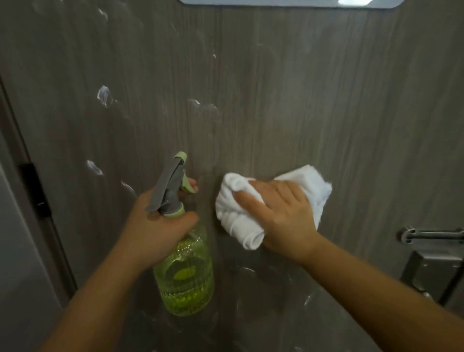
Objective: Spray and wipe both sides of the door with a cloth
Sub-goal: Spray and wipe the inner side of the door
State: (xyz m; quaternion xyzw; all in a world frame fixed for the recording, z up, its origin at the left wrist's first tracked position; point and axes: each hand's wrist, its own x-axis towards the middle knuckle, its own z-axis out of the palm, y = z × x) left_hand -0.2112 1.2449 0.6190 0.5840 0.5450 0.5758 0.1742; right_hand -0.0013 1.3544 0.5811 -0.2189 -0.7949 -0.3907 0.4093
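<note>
A grey wood-grain door (301,100) fills the view, with wet streaks and droplets across its left half. My left hand (155,226) grips the neck of a green see-through spray bottle (184,276) with a grey trigger head, one finger on the trigger, nozzle pointing up at the door. My right hand (278,213) presses a bunched white cloth (241,221) flat against the door, just right of the bottle.
A metal door handle and lock plate (431,253) sit at the right edge, below my right hand's level. A dark hinge (35,191) and the door frame run down the left side. A bright window panel (288,2) tops the door.
</note>
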